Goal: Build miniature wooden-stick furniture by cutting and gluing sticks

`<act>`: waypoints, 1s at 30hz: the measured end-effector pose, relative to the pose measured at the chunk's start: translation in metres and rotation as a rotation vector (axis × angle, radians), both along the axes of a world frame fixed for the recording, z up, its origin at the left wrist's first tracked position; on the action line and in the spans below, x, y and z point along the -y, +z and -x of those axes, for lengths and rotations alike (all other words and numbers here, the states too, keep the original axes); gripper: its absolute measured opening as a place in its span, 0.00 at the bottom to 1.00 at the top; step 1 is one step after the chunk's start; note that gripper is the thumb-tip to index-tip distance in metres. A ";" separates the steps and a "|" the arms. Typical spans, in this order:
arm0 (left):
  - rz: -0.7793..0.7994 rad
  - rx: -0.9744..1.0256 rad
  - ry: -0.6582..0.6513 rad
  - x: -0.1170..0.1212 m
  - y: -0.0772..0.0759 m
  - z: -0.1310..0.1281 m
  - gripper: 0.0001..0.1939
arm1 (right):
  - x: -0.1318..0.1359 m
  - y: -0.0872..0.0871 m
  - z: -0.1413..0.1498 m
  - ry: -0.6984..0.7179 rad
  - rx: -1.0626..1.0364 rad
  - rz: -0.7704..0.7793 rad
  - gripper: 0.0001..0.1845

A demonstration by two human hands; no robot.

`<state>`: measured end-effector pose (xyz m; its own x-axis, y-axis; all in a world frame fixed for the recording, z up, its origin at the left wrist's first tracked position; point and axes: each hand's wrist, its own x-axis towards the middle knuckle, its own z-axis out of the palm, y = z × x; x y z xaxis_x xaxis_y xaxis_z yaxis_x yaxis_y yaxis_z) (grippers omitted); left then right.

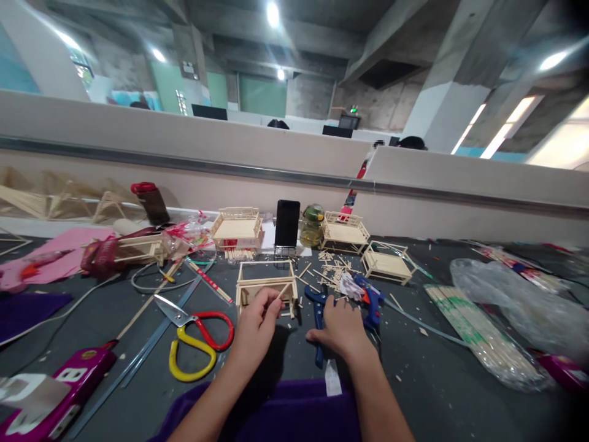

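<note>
My left hand [258, 319] pinches a short thin wooden stick [284, 291] between thumb and fingertips. It is in front of a small wooden stick frame [265, 271] and hides part of its front. My right hand [344, 322] is palm down over a dark blue hand cutter [318, 319], thumb spread away from the fingers. Whether it touches the cutter I cannot tell. Just beyond that hand lies a blue glue gun [375, 302], next to a crumpled white piece [350, 286]. Scissors [202, 347] with one red and one yellow handle lie open left of my left hand.
Loose cut sticks [334, 270] are scattered behind the cutter. Several finished stick models [237, 228] stand along the partition, near a phone [288, 224] and a glass jar [313, 226]. A purple power strip [76, 380] is at left; bagged sticks [481, 334] lie at right.
</note>
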<state>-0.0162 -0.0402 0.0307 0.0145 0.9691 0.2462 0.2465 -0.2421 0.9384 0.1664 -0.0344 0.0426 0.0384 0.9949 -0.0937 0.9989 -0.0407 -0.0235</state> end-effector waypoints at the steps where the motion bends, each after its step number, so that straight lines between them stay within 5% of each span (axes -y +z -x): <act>1: -0.005 0.012 -0.002 -0.001 0.000 0.000 0.10 | -0.001 -0.002 0.002 -0.006 0.020 -0.008 0.48; 6: -0.013 0.120 0.017 -0.003 0.001 0.002 0.11 | -0.008 -0.008 0.000 -0.084 0.012 -0.074 0.31; 12: 0.050 0.261 0.035 -0.002 0.006 0.003 0.19 | -0.010 0.010 -0.017 -0.009 -0.272 -0.120 0.22; 19: 0.086 0.345 0.033 0.000 0.008 0.003 0.16 | 0.006 0.029 -0.014 0.355 -0.723 -0.448 0.38; 23: 0.019 0.323 0.085 0.002 0.014 0.005 0.14 | 0.010 0.029 0.010 0.530 -0.708 -0.477 0.37; 30: -0.049 0.285 0.075 0.006 0.017 0.009 0.14 | 0.008 0.025 0.018 0.603 -0.594 -0.445 0.38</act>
<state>-0.0253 -0.0458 0.0481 -0.1335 0.9517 0.2764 -0.0064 -0.2797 0.9601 0.1479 -0.0425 0.0674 -0.4245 0.7806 0.4587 0.6685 0.6119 -0.4228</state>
